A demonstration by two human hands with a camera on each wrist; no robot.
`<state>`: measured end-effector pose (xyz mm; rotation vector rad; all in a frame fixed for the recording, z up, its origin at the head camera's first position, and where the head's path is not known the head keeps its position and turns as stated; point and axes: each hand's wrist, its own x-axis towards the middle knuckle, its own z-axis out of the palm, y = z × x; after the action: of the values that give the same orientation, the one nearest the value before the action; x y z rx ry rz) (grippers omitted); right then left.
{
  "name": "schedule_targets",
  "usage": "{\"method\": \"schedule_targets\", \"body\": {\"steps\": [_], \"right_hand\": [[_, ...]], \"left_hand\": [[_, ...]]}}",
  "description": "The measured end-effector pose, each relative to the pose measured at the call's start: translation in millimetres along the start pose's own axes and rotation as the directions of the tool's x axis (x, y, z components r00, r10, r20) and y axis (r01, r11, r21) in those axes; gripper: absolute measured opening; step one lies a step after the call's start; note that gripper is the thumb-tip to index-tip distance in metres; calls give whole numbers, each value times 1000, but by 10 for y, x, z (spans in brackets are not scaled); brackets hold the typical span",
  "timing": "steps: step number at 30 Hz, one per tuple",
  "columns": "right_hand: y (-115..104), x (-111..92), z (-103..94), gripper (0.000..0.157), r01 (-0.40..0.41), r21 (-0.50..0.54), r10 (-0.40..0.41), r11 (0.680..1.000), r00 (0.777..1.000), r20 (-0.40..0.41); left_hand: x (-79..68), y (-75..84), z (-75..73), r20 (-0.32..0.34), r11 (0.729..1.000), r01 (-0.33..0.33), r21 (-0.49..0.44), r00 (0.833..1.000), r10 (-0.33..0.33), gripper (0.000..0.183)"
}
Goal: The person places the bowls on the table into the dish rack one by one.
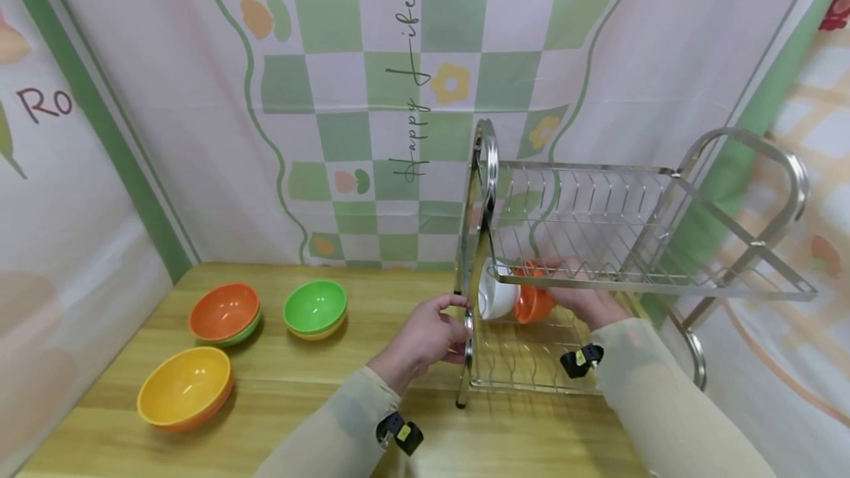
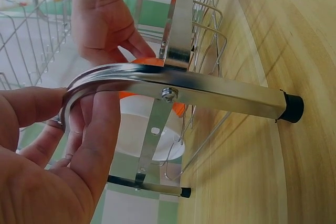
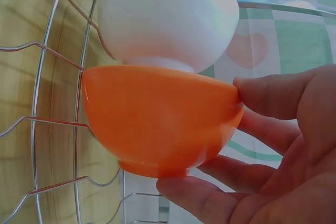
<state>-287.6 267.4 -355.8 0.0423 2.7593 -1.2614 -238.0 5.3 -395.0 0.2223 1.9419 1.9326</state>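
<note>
A two-tier metal dish rack (image 1: 664, 287) stands on the right of the table. My left hand (image 1: 428, 334) holds the curved tube of its left side frame (image 2: 220, 92), thumb on one side and fingers on the other. Inside the lower tier, my right hand (image 1: 587, 301) grips an orange bowl (image 3: 163, 119), with the thumb at its rim and fingers by its base. The bowl stands on edge among the wires. Right beside it, nearer the left side frame, a white bowl (image 3: 168, 19) also stands on edge. The upper tier partly covers both bowls in the head view.
To the left on the wooden table (image 1: 279, 419) are three small stacks: an orange bowl (image 1: 224, 310) over a green one, a green bowl (image 1: 315, 305) over a yellow one, and a yellow bowl (image 1: 186, 386) over an orange one. A patterned curtain (image 1: 392, 131) hangs behind.
</note>
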Motion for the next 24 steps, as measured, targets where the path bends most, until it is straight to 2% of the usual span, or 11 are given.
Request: {"method": "schedule_targets", "body": {"steps": [4, 9, 15, 17, 24], "right_hand": [[-15, -2, 4, 53, -5, -20, 5, 1000, 1000, 12], [-31, -6, 15, 51, 27, -27, -26, 999, 999, 36], [-63, -25, 24, 46, 72, -187, -69, 980, 997, 20], [-69, -30, 23, 47, 79, -209, -76, 975, 997, 25], [-53, -77, -14, 61, 134, -287, -121, 948, 991, 65]], "left_hand": [[-2, 2, -1, 1, 1000, 4, 1, 1000, -4, 44], [-2, 7, -4, -3, 1000, 10, 4, 1000, -10, 43], [1, 9, -14, 6, 1000, 12, -5, 1000, -12, 42], [6, 6, -18, 12, 1000, 14, -9, 1000, -13, 42], [11, 6, -19, 18, 1000, 18, -16, 1000, -18, 43]]}}
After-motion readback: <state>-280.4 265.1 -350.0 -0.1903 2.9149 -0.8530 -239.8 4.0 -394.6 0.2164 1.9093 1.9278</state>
